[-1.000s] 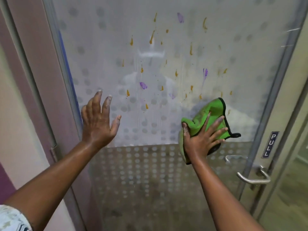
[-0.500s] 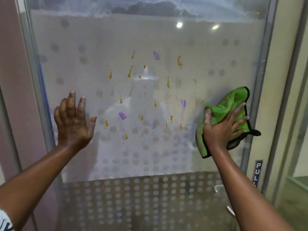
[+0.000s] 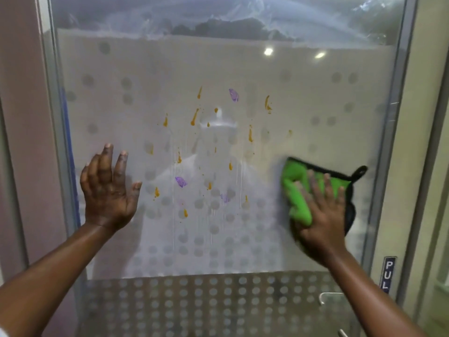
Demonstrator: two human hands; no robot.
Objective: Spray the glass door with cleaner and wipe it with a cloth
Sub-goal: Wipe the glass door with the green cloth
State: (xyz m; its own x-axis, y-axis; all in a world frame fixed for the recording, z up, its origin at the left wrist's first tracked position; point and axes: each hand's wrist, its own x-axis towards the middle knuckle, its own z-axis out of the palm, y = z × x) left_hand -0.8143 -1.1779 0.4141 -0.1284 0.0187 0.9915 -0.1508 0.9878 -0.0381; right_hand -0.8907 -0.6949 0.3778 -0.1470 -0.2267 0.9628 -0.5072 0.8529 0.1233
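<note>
The frosted glass door (image 3: 303,98) fills the view, patterned with grey dots. Orange and purple paint splatters (image 3: 209,147) and thin drip lines mark its middle. My right hand (image 3: 318,210) presses a green cloth with black trim (image 3: 297,188) flat against the right side of the glass, fingers spread over it. My left hand (image 3: 108,188) is open, fingers apart, its palm toward the glass on the left; I cannot tell whether it touches. No spray bottle is in view.
A metal door frame (image 3: 403,142) runs down the right side, with a dark "PULL" label (image 3: 388,273) and part of a metal handle (image 3: 326,297) below. A pink wall (image 3: 21,69) borders the left. The door's lower panel is darker glass with dots.
My view has risen up the door. My right hand slid the cloth up and to the right, then turned it so the hanging loop points upper right. The left hand stayed open near the glass.
</note>
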